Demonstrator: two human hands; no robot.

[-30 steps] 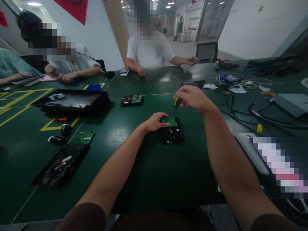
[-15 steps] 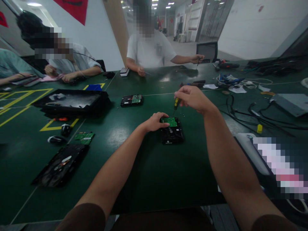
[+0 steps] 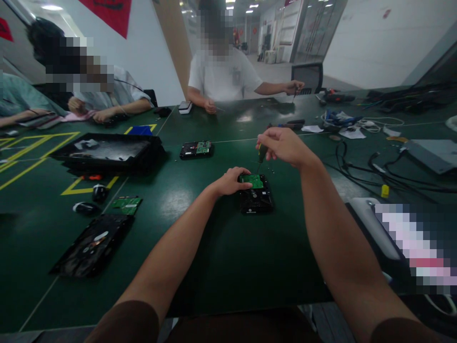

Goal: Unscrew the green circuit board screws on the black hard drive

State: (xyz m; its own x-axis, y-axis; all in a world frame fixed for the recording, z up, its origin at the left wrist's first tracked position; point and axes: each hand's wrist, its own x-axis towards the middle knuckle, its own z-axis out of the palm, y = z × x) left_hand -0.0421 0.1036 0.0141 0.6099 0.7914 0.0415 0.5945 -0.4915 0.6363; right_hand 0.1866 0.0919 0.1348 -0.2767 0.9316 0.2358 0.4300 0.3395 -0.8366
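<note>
A black hard drive (image 3: 256,204) lies flat on the green table in front of me, its green circuit board (image 3: 255,180) at the far end. My left hand (image 3: 233,182) grips the drive's left side, thumb over the board and fingers along the far edge. With bent fingers my right hand (image 3: 283,145) holds a yellow-and-black screwdriver (image 3: 262,153) nearly upright. Its thin shaft points down at the far edge of the board; I cannot tell whether the tip sits in a screw. Several tiny screws (image 3: 270,170) lie just beyond the drive.
Another hard drive (image 3: 196,149) lies farther back. At left are a bare drive body (image 3: 94,245), a loose circuit board (image 3: 127,205), a mouse (image 3: 85,208) and stacked black trays (image 3: 107,150). Cables (image 3: 378,176) and a metal box (image 3: 433,155) lie right. Co-workers sit opposite.
Both hands stay at the drive. The screwdriver handle has turned slightly in my right fingers, and the view has shifted a little.
</note>
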